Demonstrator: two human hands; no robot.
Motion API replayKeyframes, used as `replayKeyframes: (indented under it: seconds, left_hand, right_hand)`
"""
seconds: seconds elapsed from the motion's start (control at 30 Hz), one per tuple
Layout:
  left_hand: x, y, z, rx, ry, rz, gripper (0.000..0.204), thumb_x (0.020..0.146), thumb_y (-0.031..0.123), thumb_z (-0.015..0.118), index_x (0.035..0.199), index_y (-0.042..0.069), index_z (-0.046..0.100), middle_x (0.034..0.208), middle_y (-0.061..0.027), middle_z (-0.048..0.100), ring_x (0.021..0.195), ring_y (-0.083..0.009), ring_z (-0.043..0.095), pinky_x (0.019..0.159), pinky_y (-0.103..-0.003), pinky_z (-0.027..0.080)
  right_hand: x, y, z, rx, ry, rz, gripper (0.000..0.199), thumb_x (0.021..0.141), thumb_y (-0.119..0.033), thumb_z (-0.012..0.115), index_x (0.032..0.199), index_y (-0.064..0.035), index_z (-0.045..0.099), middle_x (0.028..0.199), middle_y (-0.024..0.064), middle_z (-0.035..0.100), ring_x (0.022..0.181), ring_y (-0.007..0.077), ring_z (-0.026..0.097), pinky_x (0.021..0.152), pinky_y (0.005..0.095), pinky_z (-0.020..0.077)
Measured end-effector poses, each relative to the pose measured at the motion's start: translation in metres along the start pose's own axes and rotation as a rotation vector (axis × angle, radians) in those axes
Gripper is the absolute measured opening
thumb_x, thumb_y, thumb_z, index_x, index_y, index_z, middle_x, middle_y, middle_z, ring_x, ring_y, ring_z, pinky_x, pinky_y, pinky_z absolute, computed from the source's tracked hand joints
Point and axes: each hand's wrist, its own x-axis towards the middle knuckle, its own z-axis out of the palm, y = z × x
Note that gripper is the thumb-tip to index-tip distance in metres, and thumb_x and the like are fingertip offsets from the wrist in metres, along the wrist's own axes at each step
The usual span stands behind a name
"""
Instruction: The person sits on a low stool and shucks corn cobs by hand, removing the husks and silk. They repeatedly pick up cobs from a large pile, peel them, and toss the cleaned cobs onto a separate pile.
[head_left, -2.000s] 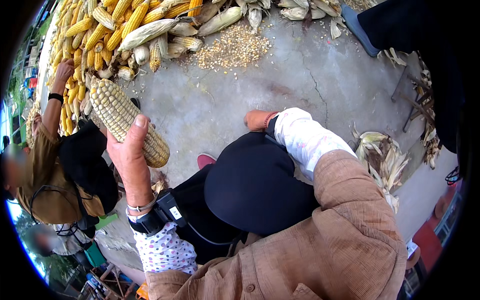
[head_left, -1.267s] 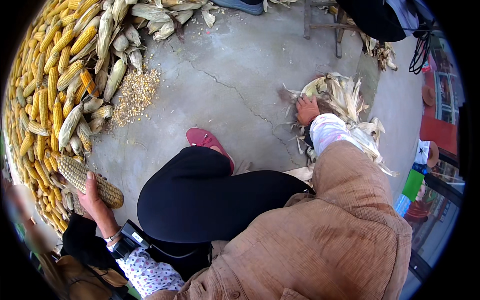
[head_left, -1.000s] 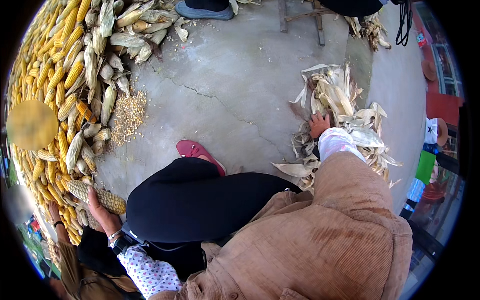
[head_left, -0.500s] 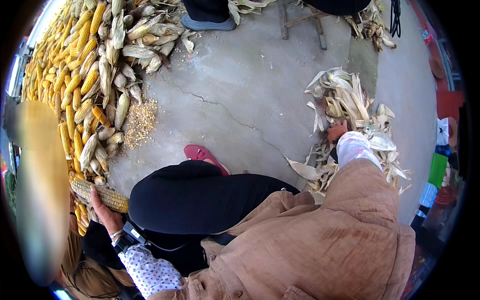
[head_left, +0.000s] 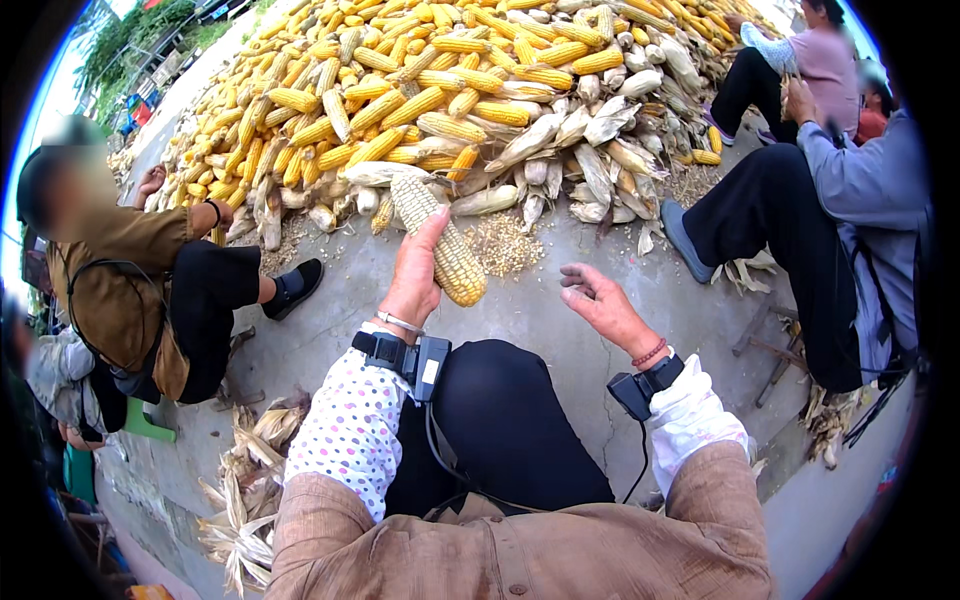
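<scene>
My left hand [head_left: 412,268] is closed round the side of a bare, pale yellow corn cob [head_left: 453,255], which slants in front of the pile with its rounded end toward me. To the right, my right hand [head_left: 612,312] hovers above the grey floor with its fingers apart and nothing in them. Past the cob rises a big corn pile [head_left: 400,100] of bare yellow ears, with ears still in dry husks [head_left: 590,170] along its near right side. Loose kernels [head_left: 505,245] lie in a small heap on the floor at its foot.
On the left sits a person in a brown top [head_left: 125,310], one hand at the pile. Another in blue-grey [head_left: 870,180] sits at the right by a wooden stool [head_left: 775,350]; a person in pink [head_left: 825,70] is farther back. Dry husks [head_left: 250,490] lie at my left.
My view has swung from the husks on my right to the pile ahead. My right hand has come away from those husks, empty. The left still holds the cob, now raised before me.
</scene>
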Motion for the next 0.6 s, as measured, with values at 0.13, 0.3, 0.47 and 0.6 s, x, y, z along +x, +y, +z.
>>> replayKeyframes:
  seconds: [0.13, 0.3, 0.47, 0.6]
  left_hand:
    - [0.004, -0.013, 0.001, -0.138, -0.153, -0.073, 0.042, 0.09, 0.037, 0.055, 0.117, 0.005, 0.049, 0.108, -0.0066, 0.056, 0.1, -0.0189, 0.055, 0.087, -0.037, 0.046]
    - [0.005, -0.016, 0.0, 0.394, 0.114, -0.085, 0.055, 0.086, 0.039, 0.058, 0.122, -0.001, 0.047, 0.116, -0.0113, 0.056, 0.108, -0.0252, 0.052, 0.096, -0.036, 0.039]
    - [-0.003, -0.006, -0.014, 0.773, 0.16, 0.216, 0.073, 0.076, 0.037, 0.064, 0.126, -0.01, 0.038, 0.122, -0.0274, 0.048, 0.115, -0.0334, 0.047, 0.098, -0.038, 0.037]
    - [-0.008, 0.009, -0.024, 0.885, 0.125, 0.214, 0.07, 0.075, 0.037, 0.065, 0.123, -0.008, 0.042, 0.123, -0.0281, 0.047, 0.116, -0.0368, 0.044, 0.099, -0.039, 0.036]
  right_hand:
    - [0.06, -0.053, 0.072, 0.109, -0.128, -0.225, 0.066, 0.082, -0.024, 0.066, 0.135, -0.0033, 0.034, 0.114, 0.0118, 0.055, 0.098, 0.0155, 0.055, 0.083, 0.0291, 0.0457]
    - [0.085, -0.026, 0.089, 0.32, -0.098, 0.094, 0.067, 0.078, -0.025, 0.069, 0.132, -0.0002, 0.037, 0.108, 0.009, 0.056, 0.092, 0.014, 0.055, 0.074, 0.0266, 0.0467]
    - [0.016, 0.089, 0.05, 0.028, -0.144, 0.738, 0.047, 0.074, -0.035, 0.067, 0.105, -0.0006, 0.058, 0.077, 0.0078, 0.06, 0.058, 0.0161, 0.058, 0.04, 0.0296, 0.0402]
    - [-0.058, 0.164, 0.02, 0.1, -0.248, 1.315, 0.03, 0.079, -0.024, 0.065, 0.102, -0.0041, 0.061, 0.092, 0.0081, 0.065, 0.078, 0.0213, 0.063, 0.066, 0.0407, 0.0516]
